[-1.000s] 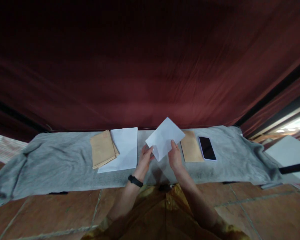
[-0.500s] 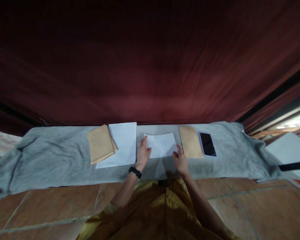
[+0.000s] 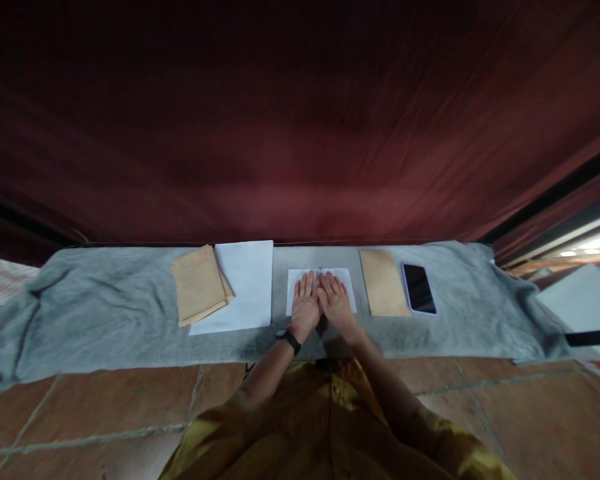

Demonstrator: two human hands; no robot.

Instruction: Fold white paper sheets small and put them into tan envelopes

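Observation:
A small white sheet of paper (image 3: 293, 293), perhaps folded, lies flat in front of me on the grey cloth. My left hand (image 3: 305, 305) rests palm down on its middle, fingers stretched out. Beside it, close to touching at the thumbs, my right hand (image 3: 336, 300) lies flat on the same paper with its fingers extended. Both hands cover most of the sheet; its left and right ends and far edge show. To the right of the paper lies a single brown envelope (image 3: 384, 283).
Grey cloth (image 3: 130, 307) covers the narrow bench. On the left, several brown envelopes (image 3: 197, 283) overlap a stack of white paper (image 3: 253, 287). A phone (image 3: 420, 289) lies at the right. Dark red fabric (image 3: 300, 167) hangs behind the bench, and floor tiles (image 3: 125, 400) show in front.
Both hands have moved inward from the paper's left and right edges to its middle. Their fingers have gone from holding the edges to lying flat on top.

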